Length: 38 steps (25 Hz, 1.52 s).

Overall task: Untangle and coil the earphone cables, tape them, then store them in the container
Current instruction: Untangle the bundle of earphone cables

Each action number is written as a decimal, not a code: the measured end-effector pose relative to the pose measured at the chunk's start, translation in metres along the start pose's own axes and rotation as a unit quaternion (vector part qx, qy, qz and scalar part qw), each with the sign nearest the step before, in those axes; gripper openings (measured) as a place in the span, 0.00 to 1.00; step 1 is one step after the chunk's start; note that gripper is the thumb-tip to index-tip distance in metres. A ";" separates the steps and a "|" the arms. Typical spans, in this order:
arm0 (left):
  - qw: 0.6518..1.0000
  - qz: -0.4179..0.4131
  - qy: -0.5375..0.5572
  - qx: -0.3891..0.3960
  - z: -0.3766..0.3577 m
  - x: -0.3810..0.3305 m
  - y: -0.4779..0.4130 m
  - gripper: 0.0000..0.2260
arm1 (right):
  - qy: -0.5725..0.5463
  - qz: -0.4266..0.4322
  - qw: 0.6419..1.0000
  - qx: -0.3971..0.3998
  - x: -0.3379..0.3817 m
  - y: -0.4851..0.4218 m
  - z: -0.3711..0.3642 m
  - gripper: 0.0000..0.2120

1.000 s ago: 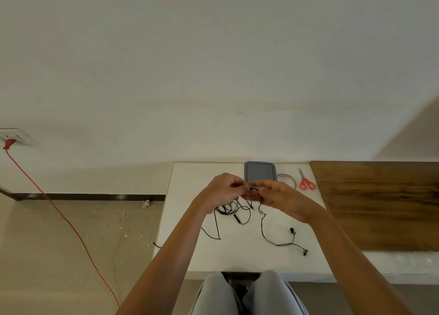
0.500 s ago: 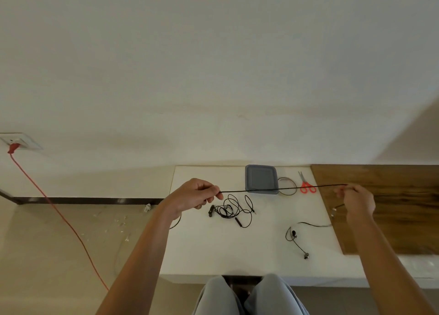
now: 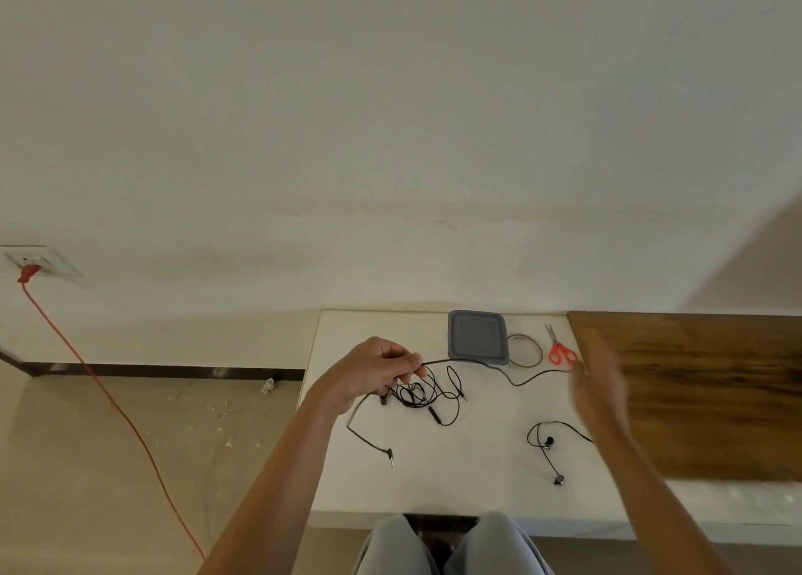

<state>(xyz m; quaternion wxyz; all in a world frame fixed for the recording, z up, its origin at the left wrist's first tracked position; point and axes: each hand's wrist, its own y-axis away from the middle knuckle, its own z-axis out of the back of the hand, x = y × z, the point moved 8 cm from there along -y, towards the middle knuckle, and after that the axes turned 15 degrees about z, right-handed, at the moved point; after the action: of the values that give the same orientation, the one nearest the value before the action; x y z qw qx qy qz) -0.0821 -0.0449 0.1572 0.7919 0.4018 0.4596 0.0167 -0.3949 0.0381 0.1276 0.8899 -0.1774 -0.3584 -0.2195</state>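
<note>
Thin black earphone cable (image 3: 516, 381) sagging across white table, tangled black cable heap (image 3: 427, 394) beneath, closed grey square plastic container (image 3: 477, 336) behind.

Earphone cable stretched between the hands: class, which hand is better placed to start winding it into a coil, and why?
Probably the right hand: it appears to hold the cable's free run, which sags slack. The left hand is shut on the cable, anchoring it above the tangle.

Matt plastic, smooth tabletop, grained wood

The grey container (image 3: 477, 337) looks like matt plastic; the white table (image 3: 455, 466) is smooth, and the board (image 3: 703, 392) is dark grained wood.
</note>
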 end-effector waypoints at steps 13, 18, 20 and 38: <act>0.996 -0.017 0.075 0.035 -0.013 0.004 -0.002 0.12 | -0.227 0.132 0.962 0.068 0.112 0.006 -0.031 0.10; 0.992 -0.020 0.115 0.041 -0.006 0.006 0.000 0.12 | -0.318 -0.014 0.946 -0.057 0.071 -0.027 0.006 0.08; 0.992 -0.018 0.120 0.039 -0.004 0.005 -0.001 0.13 | -0.309 -0.048 0.946 -0.088 0.057 -0.032 0.011 0.07; 0.988 -0.029 0.154 -0.012 -0.019 -0.019 -0.002 0.12 | -0.227 0.201 0.931 0.203 0.148 0.030 -0.069 0.10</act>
<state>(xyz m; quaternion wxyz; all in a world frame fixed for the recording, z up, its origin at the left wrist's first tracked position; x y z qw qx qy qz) -0.1076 -0.0421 0.1653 0.7167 0.3710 0.5874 0.0611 -0.2455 -0.0084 0.1817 0.8274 -0.1060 -0.5446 0.0874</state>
